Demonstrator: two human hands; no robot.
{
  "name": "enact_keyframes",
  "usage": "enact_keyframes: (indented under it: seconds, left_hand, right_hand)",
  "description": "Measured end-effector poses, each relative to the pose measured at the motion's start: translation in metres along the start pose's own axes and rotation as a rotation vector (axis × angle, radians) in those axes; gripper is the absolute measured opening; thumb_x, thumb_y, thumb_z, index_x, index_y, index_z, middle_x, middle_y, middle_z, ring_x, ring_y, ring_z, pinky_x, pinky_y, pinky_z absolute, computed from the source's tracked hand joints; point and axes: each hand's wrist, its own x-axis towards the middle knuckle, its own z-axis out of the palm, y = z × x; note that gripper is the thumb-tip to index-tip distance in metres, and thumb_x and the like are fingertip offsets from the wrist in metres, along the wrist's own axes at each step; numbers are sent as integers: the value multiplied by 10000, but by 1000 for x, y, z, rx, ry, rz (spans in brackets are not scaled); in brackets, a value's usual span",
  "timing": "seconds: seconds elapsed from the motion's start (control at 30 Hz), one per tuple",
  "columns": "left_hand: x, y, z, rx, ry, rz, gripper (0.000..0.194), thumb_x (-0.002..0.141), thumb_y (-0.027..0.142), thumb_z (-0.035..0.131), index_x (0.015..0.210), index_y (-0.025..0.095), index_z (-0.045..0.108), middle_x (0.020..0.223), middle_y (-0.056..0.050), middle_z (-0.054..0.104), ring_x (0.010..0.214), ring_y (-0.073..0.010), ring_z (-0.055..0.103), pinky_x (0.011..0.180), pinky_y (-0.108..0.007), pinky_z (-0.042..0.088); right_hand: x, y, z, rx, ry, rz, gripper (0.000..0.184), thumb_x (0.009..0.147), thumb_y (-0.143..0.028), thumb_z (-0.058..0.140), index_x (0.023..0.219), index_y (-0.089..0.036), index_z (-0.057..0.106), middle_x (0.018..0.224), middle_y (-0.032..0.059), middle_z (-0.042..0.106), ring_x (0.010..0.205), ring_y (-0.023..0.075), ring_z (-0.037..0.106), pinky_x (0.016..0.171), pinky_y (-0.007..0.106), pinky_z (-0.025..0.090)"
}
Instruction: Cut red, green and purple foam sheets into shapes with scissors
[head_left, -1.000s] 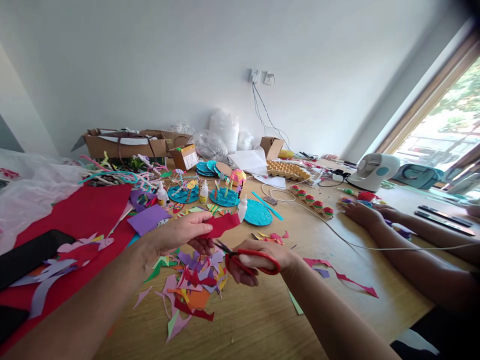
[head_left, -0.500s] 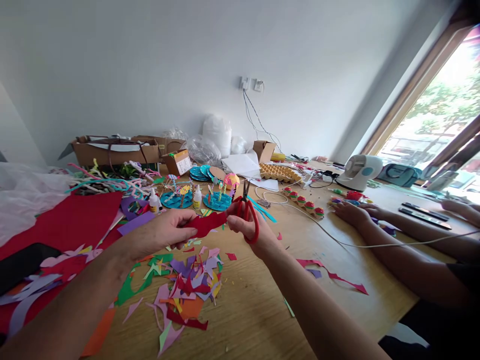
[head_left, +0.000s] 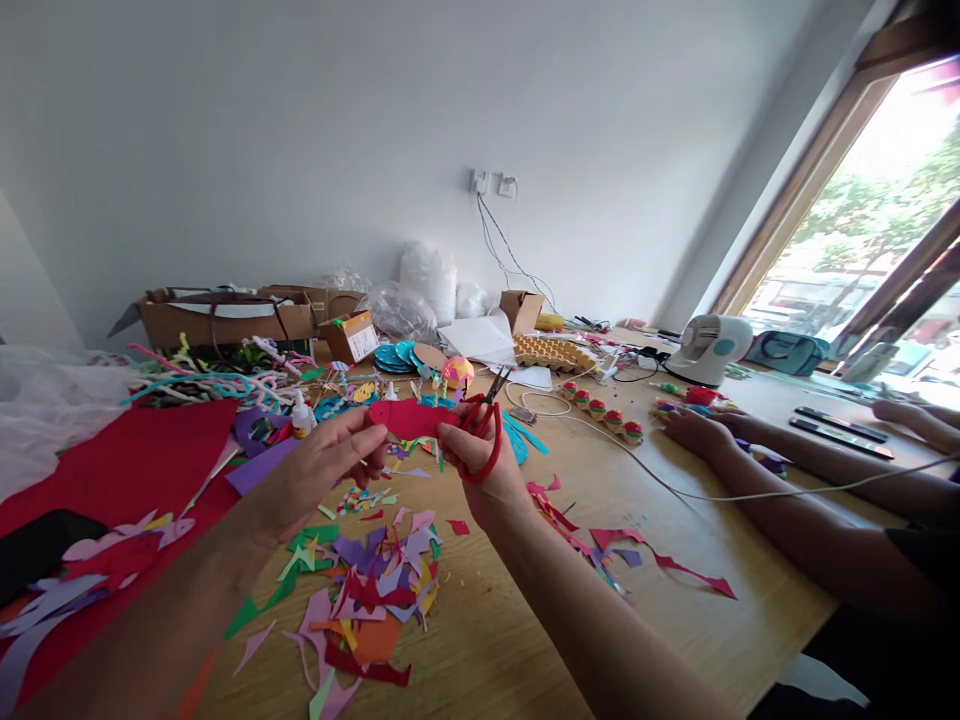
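A strip of red paper [head_left: 415,420] is stretched between my two hands above the table. My left hand [head_left: 337,455] pinches its left end between thumb and fingers. In my right hand [head_left: 487,470] are red-handled scissors [head_left: 491,390], their blades pointing up and away and slightly parted. The thumb and fingers of that same hand also grip the strip's right end. Below lies a heap of colourful paper scraps [head_left: 382,570]. More red scraps [head_left: 660,555] lie to the right of my right forearm.
A large red sheet [head_left: 157,450] and a white glue bottle [head_left: 301,415] are at left. Pipe cleaners [head_left: 195,380] and cardboard boxes [head_left: 225,315] sit behind. A white cable [head_left: 652,460] crosses the right side, near another person's arms [head_left: 780,500] and a fan [head_left: 709,350].
The red strip has turned its broad face towards me, and my right hand now holds its right end. The scissors have tilted to the right. The view has shifted slightly.
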Motion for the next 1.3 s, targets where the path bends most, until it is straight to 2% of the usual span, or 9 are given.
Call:
enact_keyframes:
  seconds: [0.13,0.27,0.33,0.43,0.53,0.67,0.87,1.13,1.3]
  left_hand:
    - [1,1,11,77,107,21,186,678,362,607,637,187,558,540,54,497,509,-102,459,515,-221,395]
    - [4,-3,8,63,168,41,156,648,328,621,606,186,572,534,50,522,508,-102,472,499,-216,399]
    - [4,-4,3,19,200,34,156,651,321,627,604,182,574,553,41,552,529,-106,500,515,-219,420]
    - [2,-1,0,-91,222,29,150,666,313,634,625,175,591,577,30,589,560,-108,528,549,-223,458]
    - [0,3,0,-187,208,23,129,670,290,643,637,172,603,578,26,608,568,-107,546,555,-222,484]
    - [-1,6,3,-235,155,-2,108,681,262,647,642,170,607,586,23,628,565,-105,568,548,-217,500]
    - [-5,6,5,-247,88,-39,78,704,251,642,693,174,633,632,10,655,614,-124,606,607,-251,532]
    - [-5,8,9,-257,69,-58,74,718,223,627,673,167,645,643,-9,682,620,-131,619,614,-254,539]
    - [-6,7,9,-267,70,-58,75,713,226,630,672,167,650,643,-3,685,616,-130,621,609,-253,540]
  right_hand:
    - [-5,1,10,-1,-22,21,269,573,-204,707,766,-172,521,553,-61,523,467,78,426,462,204,308]
    - [-9,-4,8,-87,-77,19,249,624,-272,699,764,-172,519,568,-51,527,501,85,442,483,203,320]
    - [-13,-8,1,-200,-142,28,231,721,-370,622,728,-168,511,575,-30,536,509,91,443,479,206,323]
    - [-25,-15,-11,-449,-299,117,370,840,-465,437,639,-159,487,489,-27,484,440,79,383,445,205,299]
    - [-42,-20,-16,-692,-403,259,383,842,-474,433,622,-162,468,449,-35,463,426,81,413,436,193,304]
    - [-57,-28,-10,-909,-521,269,375,814,-453,503,584,-160,463,493,-27,483,458,83,446,420,180,293]
    - [-55,-34,0,-878,-580,275,360,836,-450,471,611,-169,463,496,-30,481,432,78,424,387,177,289]
    - [-51,-34,2,-845,-589,276,361,836,-459,460,618,-172,447,490,-36,458,425,80,443,381,171,304]
    - [-49,-36,4,-857,-597,287,371,836,-470,452,616,-172,445,496,-41,434,417,70,418,372,172,261]
